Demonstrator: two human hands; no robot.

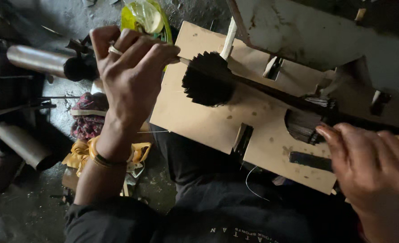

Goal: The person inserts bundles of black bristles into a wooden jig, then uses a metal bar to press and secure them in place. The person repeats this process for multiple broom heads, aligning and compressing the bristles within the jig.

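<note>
My left hand (129,72) is raised over the left edge of a tan board (199,119), fingers pinched on a thin stick that points right toward a fanned bundle of thin black sticks (208,78). A ring and a yellow bangle show on this hand and wrist. The black bundle runs right as a long dark shaft (276,92) across the board. My right hand (372,164) sits at the lower right, fingers curled over the dark bundle end (305,123) near the board's cut-out.
A white slanted panel (298,31) rises behind the board. A yellow-green plastic bag (145,18) lies at the top. Metal tubes (37,60) and patterned cloth (87,117) sit on the dirty grey floor at left. My dark-clothed lap lies under the board.
</note>
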